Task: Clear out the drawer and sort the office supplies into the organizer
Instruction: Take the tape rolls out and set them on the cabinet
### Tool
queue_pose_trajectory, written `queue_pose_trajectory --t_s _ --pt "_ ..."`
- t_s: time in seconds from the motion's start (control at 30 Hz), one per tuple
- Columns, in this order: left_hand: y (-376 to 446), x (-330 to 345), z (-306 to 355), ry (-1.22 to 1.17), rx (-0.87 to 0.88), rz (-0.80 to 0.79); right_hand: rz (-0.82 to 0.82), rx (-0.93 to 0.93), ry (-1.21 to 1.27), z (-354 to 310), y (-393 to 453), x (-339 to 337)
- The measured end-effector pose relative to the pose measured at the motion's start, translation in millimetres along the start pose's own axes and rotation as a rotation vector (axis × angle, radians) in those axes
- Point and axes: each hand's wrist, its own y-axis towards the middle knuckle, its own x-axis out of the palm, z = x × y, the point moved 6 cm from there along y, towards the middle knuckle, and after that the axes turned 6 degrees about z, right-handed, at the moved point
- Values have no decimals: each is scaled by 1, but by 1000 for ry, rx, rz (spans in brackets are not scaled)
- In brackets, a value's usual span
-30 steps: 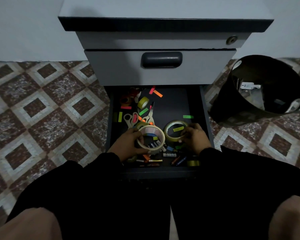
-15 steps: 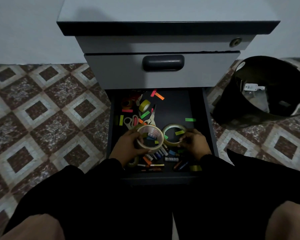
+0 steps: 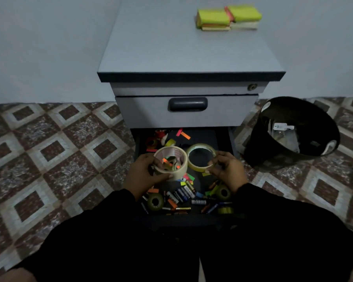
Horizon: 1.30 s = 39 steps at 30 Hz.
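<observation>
Two tape rolls are leaving the drawer (image 3: 225, 139).
Left hand (image 3: 142, 173) is gripping the beige roll (image 3: 171, 164), right hand (image 3: 225, 168) is pinching the clear roll (image 3: 201, 157); its seemingly light hold is risking a drop onto the batteries (image 3: 181, 193) below.

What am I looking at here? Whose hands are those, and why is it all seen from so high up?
The camera sits on a person's head and looks down, so you see what they see. The dark shapes at the bottom are their sleeves and lap.

They sit in front of a small grey cabinet with its bottom drawer pulled open. The left hand grips a wide cream tape roll. The right hand grips a thinner clear tape roll. Both rolls are lifted above the drawer.

Inside the drawer lie batteries, smaller tape rolls and little bright paper strips. On top of the cabinet sits a stack of yellow-green sticky notes. A black bin stands on the tiled floor to the right.
</observation>
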Motion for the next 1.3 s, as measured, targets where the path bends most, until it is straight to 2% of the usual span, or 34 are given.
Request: queue_pose_trajectory --t_s 0.33,0.6,0.87,1.3 --pt "-3 -102 61 -114 76 118 33 -242 11 -106 4 -70" --pt "27 -179 117 -93 220 304 109 -404 62 -196 41 -118" --pt "87 -201 138 -83 199 416 84 -447 -27 -239 108 -118" --pt "182 -213 136 -134 137 420 161 -367 -29 -266 247 -113"
